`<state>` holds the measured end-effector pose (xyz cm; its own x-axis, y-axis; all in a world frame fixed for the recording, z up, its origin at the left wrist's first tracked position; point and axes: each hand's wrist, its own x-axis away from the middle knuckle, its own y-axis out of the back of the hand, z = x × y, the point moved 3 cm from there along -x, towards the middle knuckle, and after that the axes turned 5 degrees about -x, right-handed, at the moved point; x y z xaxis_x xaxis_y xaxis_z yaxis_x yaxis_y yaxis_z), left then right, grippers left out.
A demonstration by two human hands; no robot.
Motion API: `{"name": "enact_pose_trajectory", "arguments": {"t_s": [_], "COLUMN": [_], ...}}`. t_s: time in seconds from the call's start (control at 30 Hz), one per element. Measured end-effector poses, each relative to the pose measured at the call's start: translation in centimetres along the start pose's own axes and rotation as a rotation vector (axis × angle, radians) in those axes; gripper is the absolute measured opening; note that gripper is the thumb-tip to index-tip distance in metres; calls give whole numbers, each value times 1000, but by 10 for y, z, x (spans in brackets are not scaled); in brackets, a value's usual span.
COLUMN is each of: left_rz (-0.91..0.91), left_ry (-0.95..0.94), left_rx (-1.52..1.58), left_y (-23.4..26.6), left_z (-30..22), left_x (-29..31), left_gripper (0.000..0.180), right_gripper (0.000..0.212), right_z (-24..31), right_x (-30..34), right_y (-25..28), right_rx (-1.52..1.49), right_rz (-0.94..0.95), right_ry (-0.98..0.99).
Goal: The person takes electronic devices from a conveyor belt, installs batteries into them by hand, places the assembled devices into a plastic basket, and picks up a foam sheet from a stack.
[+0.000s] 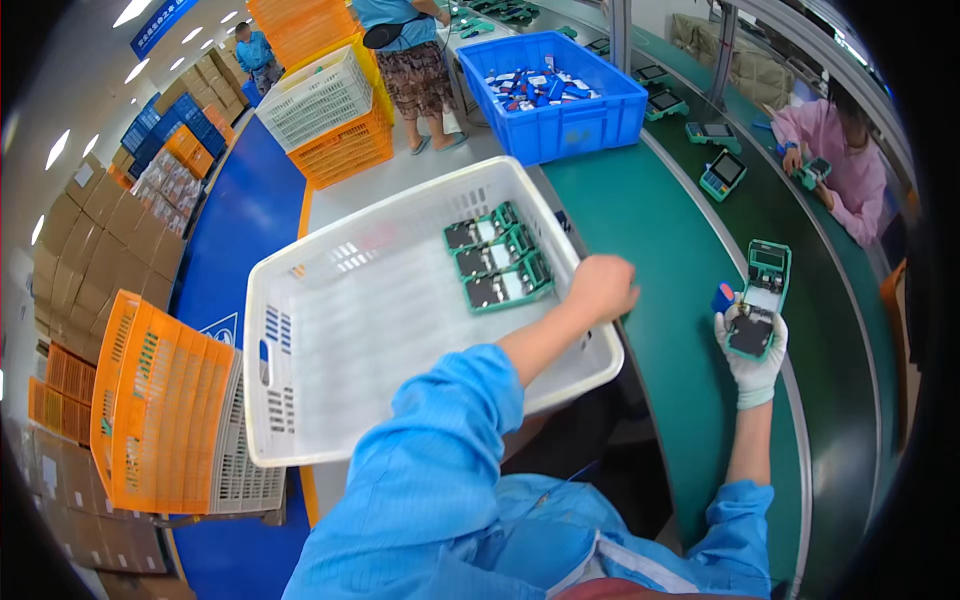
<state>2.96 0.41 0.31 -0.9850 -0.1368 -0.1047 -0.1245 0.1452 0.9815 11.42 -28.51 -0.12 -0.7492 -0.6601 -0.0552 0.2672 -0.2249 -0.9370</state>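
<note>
My left hand, bare, is closed over the right rim of a white plastic basket; its fingertips are partly hidden. In that basket, three green-framed device housings lie in a row near the right wall, with black and white insides showing. To the right, over the green work surface, my right hand wears a white glove and holds a similar green payment terminal housing, its inside facing up. A small blue and red battery-like piece is held at the same hand's fingers, beside the housing.
A blue bin of small blue, red and white pieces stands ahead. Terminals sit along the dark conveyor at right, where a person in pink works. Orange crates are stacked left; another person stands beyond.
</note>
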Motion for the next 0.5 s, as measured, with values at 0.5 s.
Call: {"name": "enact_pose_trajectory", "arguments": {"t_s": [0.5], "left_rz": [-196], "left_ry": [-152], "left_rx": [1167], "left_y": [17], "left_z": [-141], "left_x": [110], "left_gripper": [48], "right_gripper": [71], "right_z": [-59], "right_x": [100], "right_y": [-65], "right_rx": [1317], "right_rz": [-135], "right_ry": [667]}}
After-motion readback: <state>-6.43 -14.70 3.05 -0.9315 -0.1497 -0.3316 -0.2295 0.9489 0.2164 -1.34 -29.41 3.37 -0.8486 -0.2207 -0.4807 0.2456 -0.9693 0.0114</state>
